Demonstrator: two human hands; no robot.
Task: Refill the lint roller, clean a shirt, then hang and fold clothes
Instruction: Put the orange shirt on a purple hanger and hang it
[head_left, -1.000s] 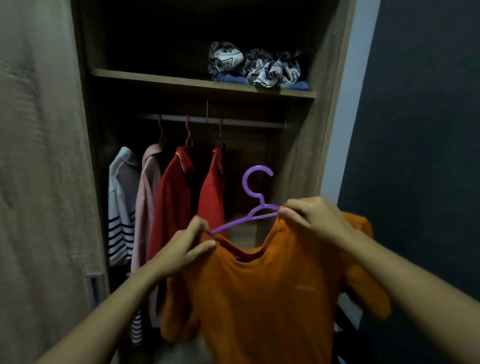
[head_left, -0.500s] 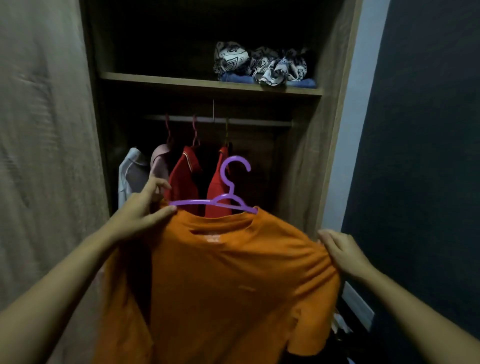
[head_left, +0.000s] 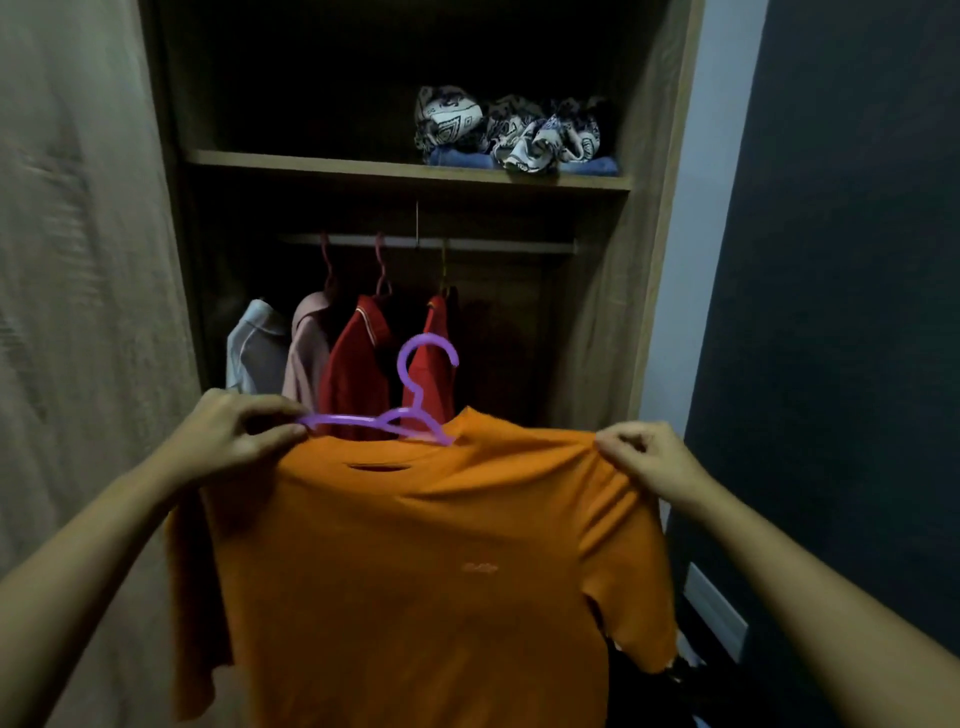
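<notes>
Wardrobe interior seen from the head camera, left to right. At the far left stands the wooden wardrobe door (head_left: 78, 312), its grain blurred. Beside it, the left hand (head_left: 234, 441) is raised to chest height; thumb and curled fingers pinch the left end of a purple hanger (head_left: 343, 419) together with the left shoulder of an orange shirt (head_left: 415, 571). The hanger's left arm lies bare above the fabric, while its right arm disappears under the shirt at the neckline. Its hook points upward, free in the air, well below the rail (head_left: 493, 244). The shirt hangs spread between both hands in front of the open wardrobe, front facing the camera, with a small pale logo on the chest and the left sleeve drooping.

Behind the shirt, four garments hang from the rail: a white shirt (head_left: 254, 353), a pink shirt (head_left: 306, 348), and two red shirts (head_left: 358, 364) (head_left: 436, 338). Above the rail runs a wooden shelf (head_left: 311, 163); on its right half rests a crumpled patterned cloth (head_left: 509, 130), lying on top of folded blue fabric (head_left: 597, 167).

Further right, the right hand (head_left: 644, 462) grips the shirt's right shoulder, fingers curled and bunching the fabric. Beyond the wardrobe's side panel come a pale strip of wall (head_left: 696, 260) and a dark wall (head_left: 831, 312).
</notes>
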